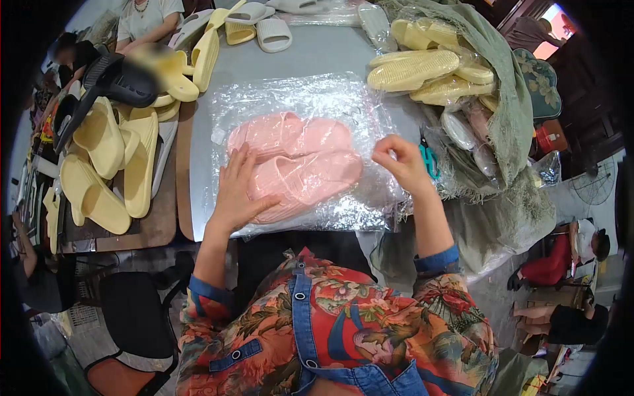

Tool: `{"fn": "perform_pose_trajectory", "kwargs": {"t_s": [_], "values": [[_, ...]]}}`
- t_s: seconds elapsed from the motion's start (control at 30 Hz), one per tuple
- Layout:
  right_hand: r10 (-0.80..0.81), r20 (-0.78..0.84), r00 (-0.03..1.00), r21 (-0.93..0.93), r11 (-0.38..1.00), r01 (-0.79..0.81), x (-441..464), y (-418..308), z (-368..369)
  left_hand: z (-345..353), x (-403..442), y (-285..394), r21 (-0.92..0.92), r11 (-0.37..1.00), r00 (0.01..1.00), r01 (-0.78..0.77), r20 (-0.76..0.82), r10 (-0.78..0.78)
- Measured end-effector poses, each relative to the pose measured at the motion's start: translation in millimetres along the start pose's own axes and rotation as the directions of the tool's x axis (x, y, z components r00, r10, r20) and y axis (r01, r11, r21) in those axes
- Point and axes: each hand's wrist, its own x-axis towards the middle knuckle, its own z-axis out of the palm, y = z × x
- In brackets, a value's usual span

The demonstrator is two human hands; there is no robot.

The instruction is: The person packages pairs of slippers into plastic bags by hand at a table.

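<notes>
A pair of pink slippers (307, 175) lies side by side under clear plastic, on a stack of clear bags (264, 96) in the middle of the table. My left hand (238, 191) rests with spread fingers on the plastic over the left end of the slippers. Just right of the slippers, my right hand (401, 162) is raised with its thumb and fingers curled together in a pinch. Whatever it may hold is too small to name. Teal-handled scissors (429, 160) lie beside my right wrist, partly hidden by it.
Yellow slippers (96, 191) and a black slipper (125, 82) are piled at the left. Bagged yellow slippers (422, 69) lie on a green sack (512, 119) at the right. Grey slippers (273, 34) sit at the table's far edge. A black chair (135, 313) stands lower left. People sit around.
</notes>
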Motion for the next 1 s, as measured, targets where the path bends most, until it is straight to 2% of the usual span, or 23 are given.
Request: {"fn": "perform_pose_trajectory", "kwargs": {"t_s": [0.03,0.13,0.23,0.27,0.37,0.4,0.5,0.53,0.57,0.6,0.63,0.67,0.73,0.77,0.8,0.87,0.9,0.93,1.0], "values": [[-0.093,-0.008,0.996,0.085,0.992,0.093,-9,-5,-7,0,0,0,-0.007,1.000,1.000,0.016,0.002,-0.016],[-0.062,0.006,0.998,0.343,0.938,0.057,-36,-4,-23,-1,0,2,-0.004,0.999,0.999,0.032,-0.001,-0.032],[0.166,0.292,0.942,0.329,0.907,-0.262,-59,5,-49,0,0,0,0.007,1.000,1.000,0.020,-0.006,-0.020],[0.191,0.333,0.924,0.340,0.889,-0.306,-61,9,-54,1,0,-2,0.008,1.000,1.000,0.015,-0.006,-0.015],[0.223,0.181,0.958,0.263,0.927,-0.266,-44,14,-51,2,-1,-7,-0.004,1.000,1.000,-0.018,-0.007,0.018],[0.221,0.086,0.971,0.093,0.969,-0.229,-35,6,-43,1,0,-7,-0.004,1.000,1.000,-0.027,0.003,0.027],[0.182,0.122,0.976,-0.180,0.971,-0.159,-10,-2,-23,-4,-1,-4,0.024,0.998,0.998,-0.053,0.022,0.052],[0.237,0.221,0.946,-0.344,0.927,-0.152,-3,-21,-17,-6,-2,-3,0.051,0.997,0.998,-0.063,0.027,0.061],[0.155,0.371,0.916,-0.155,0.982,-0.103,3,-24,-17,-9,-4,-4,0.080,0.994,0.997,-0.071,0.033,0.068],[0.045,0.500,0.865,0.043,0.996,-0.077,8,-25,-19,-12,-6,-8,0.028,0.998,0.999,-0.053,-0.005,0.053],[-0.085,0.600,0.795,0.240,0.968,-0.078,14,-24,-22,-13,-10,-14,-0.026,0.999,0.998,-0.036,-0.043,0.034],[-0.017,0.555,0.832,0.378,0.896,-0.234,17,-21,-22,-13,-14,-20,-0.082,0.996,0.997,-0.020,-0.077,0.014],[0.163,0.494,0.854,0.620,0.622,-0.477,15,-2,-21,-11,-22,-33,-0.014,0.998,0.989,0.066,-0.132,-0.068],[0.261,0.484,0.835,0.712,0.438,-0.549,15,11,-23,-9,-25,-39,0.017,0.994,0.981,0.109,-0.163,-0.105],[0.315,0.423,0.849,0.729,0.438,-0.526,17,35,-26,-7,-25,-42,0.070,0.985,0.977,0.158,-0.153,-0.146],[0.441,0.398,0.804,0.428,0.686,-0.588,18,30,-25,2,-28,-45,0.202,0.969,0.981,0.143,-0.157,-0.112],[0.495,0.366,0.788,0.243,0.767,-0.594,15,25,-24,4,-29,-44,0.265,0.954,0.982,0.139,-0.158,-0.100],[0.542,0.462,0.702,0.265,0.671,-0.692,14,14,-26,5,-30,-42,0.263,0.955,0.979,0.135,-0.182,-0.089],[0.427,0.681,0.595,0.088,0.759,-0.645,23,-9,-27,4,-29,-39,0.262,0.954,0.978,0.144,-0.182,-0.097]]}}
